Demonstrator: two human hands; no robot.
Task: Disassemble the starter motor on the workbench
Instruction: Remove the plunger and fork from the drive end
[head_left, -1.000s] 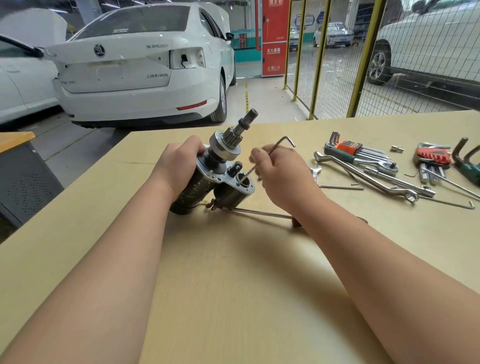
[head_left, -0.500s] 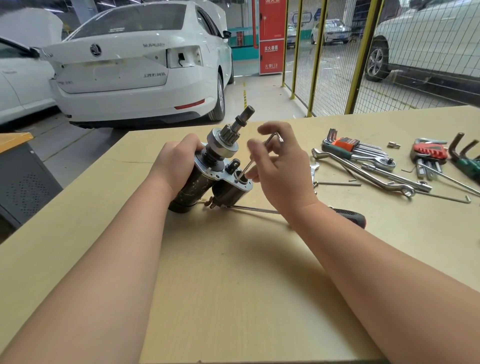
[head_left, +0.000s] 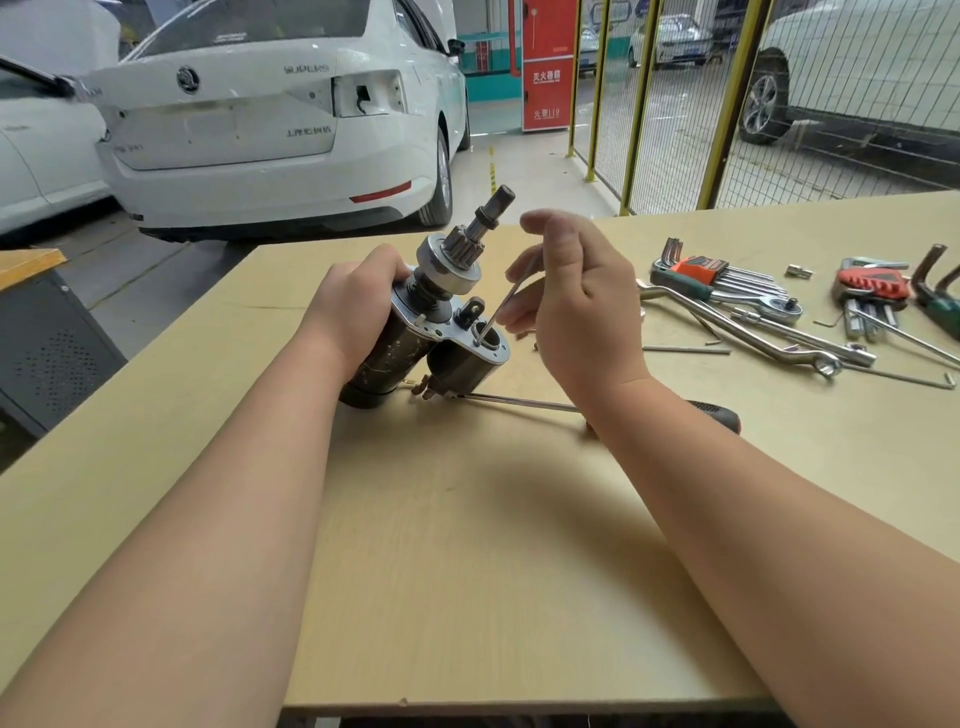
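Observation:
The starter motor lies tilted on the workbench, pinion gear and shaft pointing up and away. My left hand grips its dark cylindrical body from the left. My right hand pinches a thin hex key between thumb and fingers. The key's tip sits in a screw on the silver end plate beside the solenoid opening. Its upper bend is hidden behind my fingers.
A screwdriver lies under my right wrist, its tip at the motor's terminals. To the right lie a hex key set, a ratchet and wrenches, a red-handled key set and loose keys. The bench edge runs behind the motor.
My right hand has turned the hex key round in the screw, moving from a fist on the key to a fingertip pinch with fingers raised. The left hand and motor stayed put.

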